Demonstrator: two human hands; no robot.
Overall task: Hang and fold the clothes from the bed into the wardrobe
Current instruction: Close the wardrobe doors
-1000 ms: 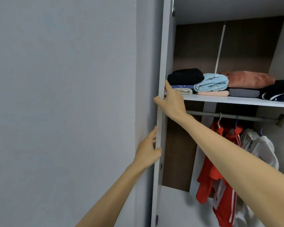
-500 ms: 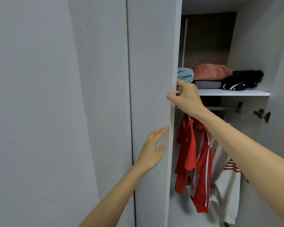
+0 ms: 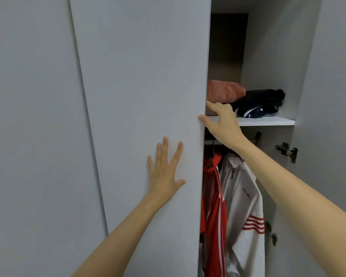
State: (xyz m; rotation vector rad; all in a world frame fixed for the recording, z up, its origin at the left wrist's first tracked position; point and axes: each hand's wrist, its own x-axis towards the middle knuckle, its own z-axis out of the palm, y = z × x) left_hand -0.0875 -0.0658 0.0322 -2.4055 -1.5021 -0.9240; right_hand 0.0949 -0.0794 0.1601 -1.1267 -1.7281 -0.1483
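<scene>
Head view: we are pressing our left hand (image 3: pixel 165 172), fingers spread, against the wardrobe door (image 3: pixel 144 76); our right hand (image 3: pixel 222 124) is pinching the door's free edge. Right of the door, folded clothes (image 3: pixel 226 91) are resting on a shelf (image 3: pixel 268 121); lower, a red jacket (image 3: pixel 212 196) and a white jacket (image 3: pixel 242 196) are hanging.

The wardrobe door (image 3: pixel 140 96) is matt grey laminate, faintly textured. The shelf (image 3: pixel 268 121) is smooth white board; the hinge (image 3: pixel 287 151) shiny metal. The red jacket (image 3: pixel 212 206) is slightly glossy cloth.

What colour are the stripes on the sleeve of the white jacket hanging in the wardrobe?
Red stripes on the white jacket, clearest in the head view.
</scene>
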